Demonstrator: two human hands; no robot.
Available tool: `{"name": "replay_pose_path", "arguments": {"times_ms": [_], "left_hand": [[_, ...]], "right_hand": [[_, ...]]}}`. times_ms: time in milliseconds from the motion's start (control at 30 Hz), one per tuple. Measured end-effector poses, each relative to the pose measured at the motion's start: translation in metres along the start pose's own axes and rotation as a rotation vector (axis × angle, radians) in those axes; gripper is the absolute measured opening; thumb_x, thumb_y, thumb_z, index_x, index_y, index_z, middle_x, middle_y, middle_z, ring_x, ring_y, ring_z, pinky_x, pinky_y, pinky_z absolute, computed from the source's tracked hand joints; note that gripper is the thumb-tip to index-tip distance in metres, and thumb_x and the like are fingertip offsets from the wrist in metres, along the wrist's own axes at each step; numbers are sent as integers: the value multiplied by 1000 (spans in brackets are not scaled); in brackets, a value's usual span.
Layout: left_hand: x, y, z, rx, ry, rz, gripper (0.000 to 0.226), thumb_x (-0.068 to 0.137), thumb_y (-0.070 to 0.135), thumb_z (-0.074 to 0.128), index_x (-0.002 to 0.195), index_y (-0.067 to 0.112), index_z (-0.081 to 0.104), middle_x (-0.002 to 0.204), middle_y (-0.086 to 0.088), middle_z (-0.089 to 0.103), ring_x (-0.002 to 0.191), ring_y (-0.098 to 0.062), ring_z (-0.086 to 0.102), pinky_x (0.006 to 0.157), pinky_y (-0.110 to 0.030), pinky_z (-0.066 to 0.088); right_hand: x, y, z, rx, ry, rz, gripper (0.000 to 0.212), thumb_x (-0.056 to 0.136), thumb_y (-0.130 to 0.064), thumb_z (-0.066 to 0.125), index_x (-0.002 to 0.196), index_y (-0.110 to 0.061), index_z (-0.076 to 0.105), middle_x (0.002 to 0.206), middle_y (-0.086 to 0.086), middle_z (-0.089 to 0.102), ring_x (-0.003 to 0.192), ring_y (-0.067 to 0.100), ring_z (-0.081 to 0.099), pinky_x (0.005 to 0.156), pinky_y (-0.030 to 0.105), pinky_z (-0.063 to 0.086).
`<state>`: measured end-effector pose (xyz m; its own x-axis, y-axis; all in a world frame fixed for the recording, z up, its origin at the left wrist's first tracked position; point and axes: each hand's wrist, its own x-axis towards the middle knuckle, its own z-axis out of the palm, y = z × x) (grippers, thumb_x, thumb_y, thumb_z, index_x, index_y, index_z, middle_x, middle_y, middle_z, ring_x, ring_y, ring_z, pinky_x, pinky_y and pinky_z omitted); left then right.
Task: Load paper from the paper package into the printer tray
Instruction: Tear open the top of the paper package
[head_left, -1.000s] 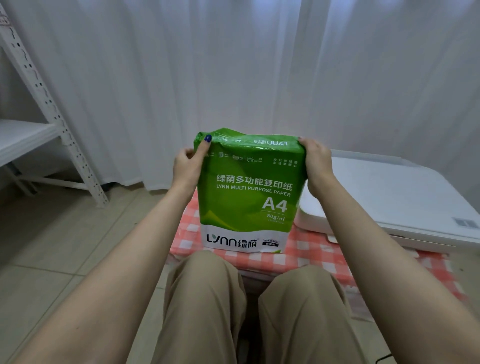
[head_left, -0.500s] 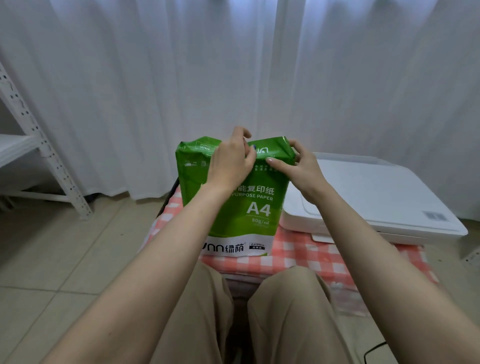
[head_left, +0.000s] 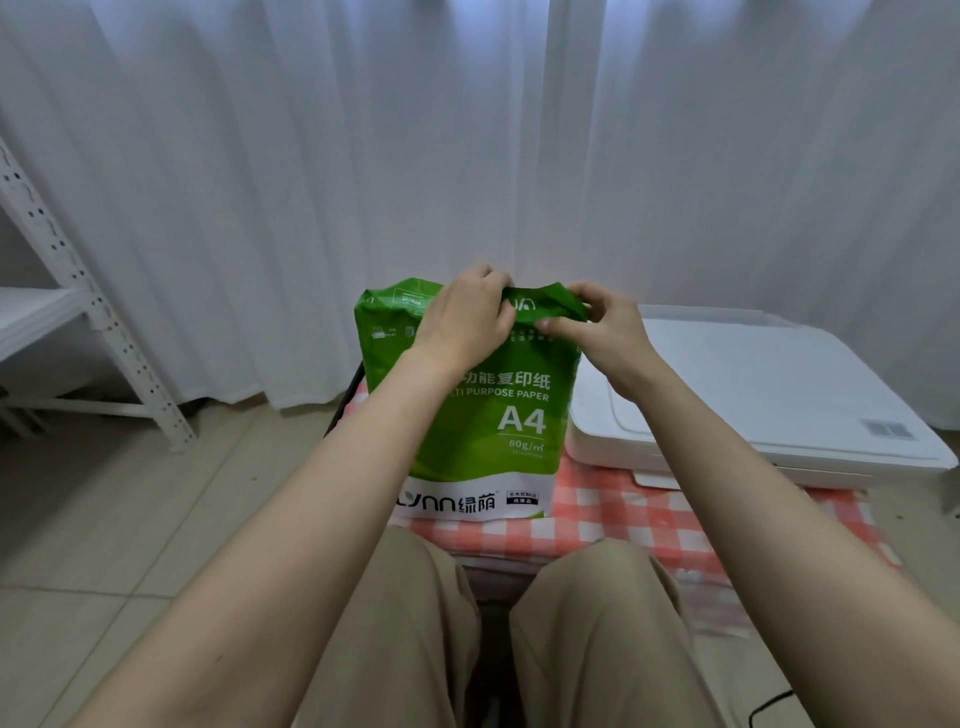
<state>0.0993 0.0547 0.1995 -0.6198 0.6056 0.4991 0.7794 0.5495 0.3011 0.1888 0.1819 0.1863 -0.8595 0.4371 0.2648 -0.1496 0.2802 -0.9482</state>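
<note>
Up at the package's top edge, the left hand (head_left: 467, 317) curls its fingers over the green wrapper while the right hand (head_left: 605, 330) pinches the crumpled fold beside it. Below lies a red-checked cloth (head_left: 613, 514) on a low surface, with tiled floor (head_left: 114, 519), white curtain (head_left: 467, 156) and a shelf frame (head_left: 93, 322). Standing upright just left of the white printer (head_left: 769, 400), the paper package (head_left: 488, 415) reads "A4".

Left hand (head_left: 467, 322), right hand (head_left: 605, 332), seemingly curled.
</note>
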Motion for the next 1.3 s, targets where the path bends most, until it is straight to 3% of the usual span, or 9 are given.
{"name": "replay_pose_path", "arguments": {"times_ms": [200,333,400,500,600,733,900,1033,1300], "left_hand": [[-5,-5,5,-44,61,18,24,95,15,46,107,1,61,107,-14,61,89,-28,61,79,-32,48],[-4,-10,6,-56,64,67,24,97,11,44,107,-3,60,105,-17,60,88,-30,60,78,-33,47],[-7,-11,8,-47,92,87,24,97,10,43,105,-4,60,103,-18,60,86,-30,60,74,-30,44],[-9,-13,11,-72,121,95,21,95,9,46,103,-4,61,101,-17,61,85,-27,59,72,-22,37],[-10,-17,9,-114,135,103,19,93,8,50,100,-4,63,99,-16,62,84,-24,58,71,-14,33],[-9,-20,10,-136,145,127,17,91,6,52,98,-4,63,98,-17,62,83,-21,57,72,-12,33],[-6,-22,12,-131,119,163,16,92,7,50,99,-3,60,99,-16,60,79,-21,55,72,-17,35],[-11,-26,14,-129,155,207,11,90,4,52,91,-5,59,92,-17,59,74,-21,53,72,-14,33],[-26,-27,15,-68,244,299,13,87,4,52,88,-5,62,89,-19,61,71,-27,60,75,-18,41]], "right_hand": [[3,-2,1,-18,-8,58,21,80,-2,68,70,-16,55,71,0,59,67,8,58,50,9,46],[13,-7,4,176,66,233,22,89,-33,56,72,-18,59,75,-2,60,70,12,56,69,30,47],[18,-10,6,261,116,349,27,93,-36,47,82,-18,64,78,-2,62,70,14,55,73,34,46],[24,-13,9,164,83,402,16,87,-21,57,94,-10,67,76,5,58,67,16,53,64,30,46],[27,-19,9,124,-40,558,19,85,-15,60,67,-10,56,53,3,58,49,14,58,48,21,50],[32,-25,12,90,-121,660,23,88,-16,58,66,-10,54,36,0,59,31,11,58,34,19,49],[34,-25,13,35,-130,681,24,89,-20,57,67,-9,53,41,3,62,41,16,61,45,24,51],[34,-24,16,43,-95,683,18,87,-19,61,74,-9,54,68,9,59,57,21,59,45,24,50],[29,-26,12,-62,-93,659,16,84,-24,65,77,-13,55,70,5,56,60,18,54,57,32,45]]}}
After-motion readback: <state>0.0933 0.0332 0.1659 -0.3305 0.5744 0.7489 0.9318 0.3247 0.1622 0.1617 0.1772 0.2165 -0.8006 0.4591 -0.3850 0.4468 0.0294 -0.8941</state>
